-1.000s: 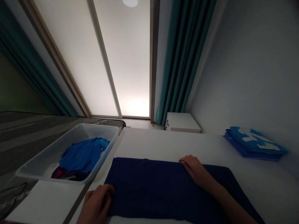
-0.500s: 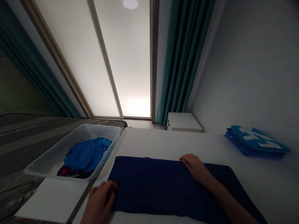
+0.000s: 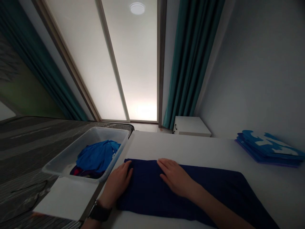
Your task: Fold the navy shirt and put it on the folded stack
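Presses open left hand point(image 3: 116, 184) flat on dark blue cloth point(image 3: 147, 194) at edge nearest bin point(image 3: 69, 154). Lays open right hand point(image 3: 175, 178) palm-down on cloth, farther from bin. Has cloth spread on white surface point(image 3: 190, 149), just beside bin.

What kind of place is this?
Probably a home laundry-folding spot: the left hand and right hand rest on a dark navy cloth on a white table, a clear plastic bin of crumpled blue clothes stands left, and a stack of folded blue-and-white garments right.
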Demonstrator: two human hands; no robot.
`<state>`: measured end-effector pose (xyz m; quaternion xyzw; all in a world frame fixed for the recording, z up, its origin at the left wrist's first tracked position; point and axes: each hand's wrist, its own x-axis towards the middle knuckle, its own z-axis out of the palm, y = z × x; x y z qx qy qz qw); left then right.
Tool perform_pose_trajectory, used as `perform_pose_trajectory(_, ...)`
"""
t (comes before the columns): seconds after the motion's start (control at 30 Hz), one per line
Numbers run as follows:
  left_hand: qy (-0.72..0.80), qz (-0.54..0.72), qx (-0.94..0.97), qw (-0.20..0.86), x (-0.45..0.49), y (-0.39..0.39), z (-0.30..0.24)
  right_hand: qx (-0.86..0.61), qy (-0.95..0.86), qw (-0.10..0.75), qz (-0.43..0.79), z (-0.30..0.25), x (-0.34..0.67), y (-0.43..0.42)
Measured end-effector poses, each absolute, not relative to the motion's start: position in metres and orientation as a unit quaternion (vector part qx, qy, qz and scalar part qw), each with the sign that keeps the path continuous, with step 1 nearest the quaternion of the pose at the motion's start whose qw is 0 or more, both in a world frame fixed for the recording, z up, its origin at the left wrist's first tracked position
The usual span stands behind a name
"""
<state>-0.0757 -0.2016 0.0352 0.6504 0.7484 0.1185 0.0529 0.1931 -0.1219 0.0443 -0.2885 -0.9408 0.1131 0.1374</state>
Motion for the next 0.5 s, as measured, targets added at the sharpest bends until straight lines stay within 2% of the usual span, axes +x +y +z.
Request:
perform_pose_trajectory(0.2,0.767,0.074,0.634,0.068,-0.071,-0.193,0.040,-0.253,-0.955,0.081,0.133,0.028,0.163,-0.138)
perform_pose_trajectory(0.4,0.767,0.087,0.633,0.062,-0.074,-0.192,0.035,-0.249,-0.956,0.082,0.131,0.022,0.166,-0.133)
perform_pose_trajectory(0.5,0.747,0.126,0.652,-0.010,-0.075,-0.204,0.034,-0.253,-0.955,0.089,0.124,0.025,0.168,-0.136)
